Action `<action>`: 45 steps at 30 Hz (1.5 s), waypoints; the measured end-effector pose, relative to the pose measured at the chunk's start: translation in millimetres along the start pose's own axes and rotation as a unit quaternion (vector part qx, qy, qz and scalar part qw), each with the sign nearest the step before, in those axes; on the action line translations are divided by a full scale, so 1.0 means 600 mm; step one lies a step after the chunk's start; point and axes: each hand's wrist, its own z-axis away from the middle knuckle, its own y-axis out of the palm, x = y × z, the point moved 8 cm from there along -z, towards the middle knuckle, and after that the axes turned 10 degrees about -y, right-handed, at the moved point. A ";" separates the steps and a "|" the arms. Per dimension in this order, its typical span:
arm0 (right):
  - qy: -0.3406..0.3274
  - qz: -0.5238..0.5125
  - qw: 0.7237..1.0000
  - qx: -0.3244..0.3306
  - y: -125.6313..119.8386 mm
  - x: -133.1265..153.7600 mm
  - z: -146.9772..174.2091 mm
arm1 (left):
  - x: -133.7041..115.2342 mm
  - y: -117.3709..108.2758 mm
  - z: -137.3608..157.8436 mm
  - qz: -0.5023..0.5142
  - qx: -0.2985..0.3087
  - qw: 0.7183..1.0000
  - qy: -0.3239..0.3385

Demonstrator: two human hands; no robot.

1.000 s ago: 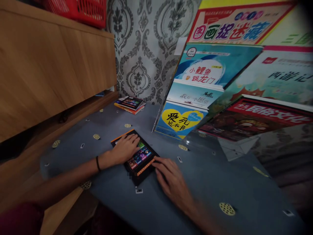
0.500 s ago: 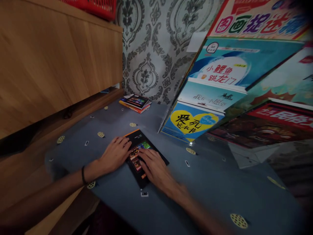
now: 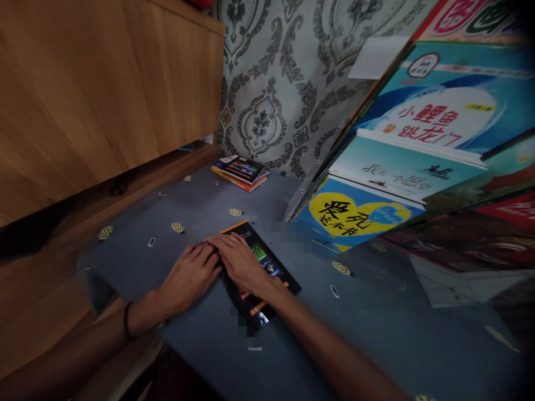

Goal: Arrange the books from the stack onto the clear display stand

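A black book (image 3: 273,281) with colourful pictures on its cover and an orange strip along its far edge lies on the blue-grey tabletop, turned at a slant. My left hand (image 3: 193,275), a dark band at its wrist, rests palm down along the book's left edge with its fingers laid forward. Across the cover lies my right hand (image 3: 242,259), its fingers stretched toward the same left edge and their tips close against my left fingers. Neither hand wraps round anything. Part of the cover is hidden under the right hand.
Two or more books lie in a small stack (image 3: 240,171) by the patterned wall. On the right a display rack holds several picture books, among them a blue one with a yellow heart (image 3: 359,214). A wooden cabinet (image 3: 108,89) stands at the left.
My right hand has slid left and away from me over the cover, from its middle to the left edge beside my left hand. The view has shifted slightly.
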 end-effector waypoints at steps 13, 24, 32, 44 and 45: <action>0.156 0.133 0.979 -0.018 -0.028 -0.074 0.042 | 0.009 0.010 0.010 0.019 0.019 0.999 -0.027; 0.066 0.112 0.992 0.006 -0.017 -0.036 0.028 | 0.008 -0.009 0.016 0.011 -0.023 0.999 -0.022; -0.025 0.009 0.998 0.065 0.007 0.010 -0.002 | 0.003 -0.008 0.015 0.005 -0.017 1.000 -0.011; -0.015 0.005 0.999 0.052 0.008 0.005 -0.001 | 0.008 -0.010 0.009 0.020 -0.014 0.999 -0.035; -0.014 0.000 0.999 0.048 0.007 0.004 -0.001 | 0.007 -0.012 0.008 0.011 -0.016 0.999 -0.032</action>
